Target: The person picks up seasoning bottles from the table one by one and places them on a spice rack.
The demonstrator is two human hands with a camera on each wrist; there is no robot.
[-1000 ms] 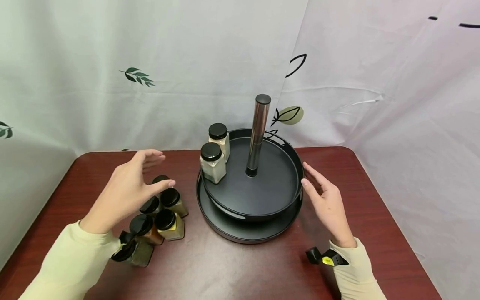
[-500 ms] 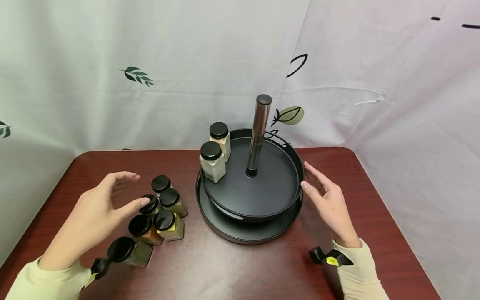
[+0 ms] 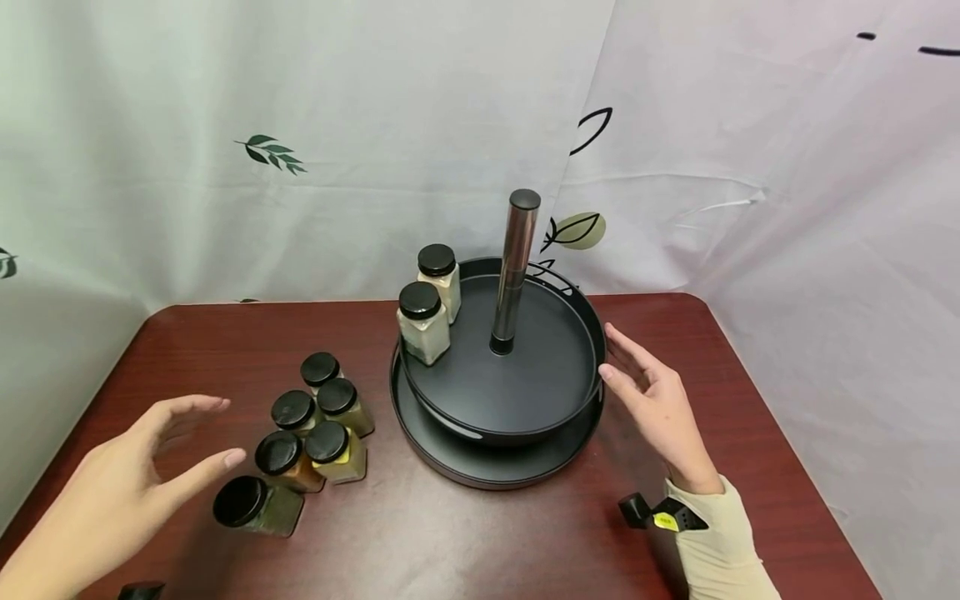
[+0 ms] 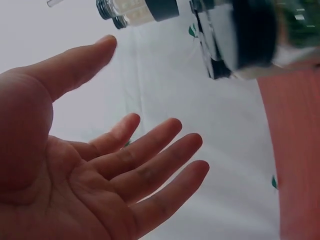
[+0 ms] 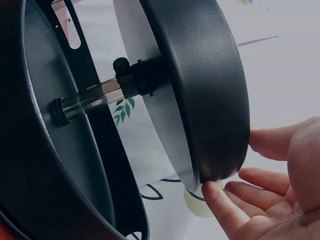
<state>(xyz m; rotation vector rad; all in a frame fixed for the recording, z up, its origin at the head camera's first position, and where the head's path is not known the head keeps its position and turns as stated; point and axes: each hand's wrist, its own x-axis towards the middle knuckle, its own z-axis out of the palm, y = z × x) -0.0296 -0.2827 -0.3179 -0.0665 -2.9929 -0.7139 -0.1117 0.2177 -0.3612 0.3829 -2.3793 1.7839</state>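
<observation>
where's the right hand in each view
Head: right hand, right of centre, at the right edge of the upper tray.
Left wrist: not in it; the hand there is the left hand.
Right wrist: lower right, fingertips at the upper tray's outer wall.
Shared landmark: leaf-printed curtain, in all three views.

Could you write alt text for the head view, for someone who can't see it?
A right hand touches the upper tray of a black two-tier stand bearing two jars; an empty left hand hovers beside six black-lidded jars on a reddish table.
</observation>
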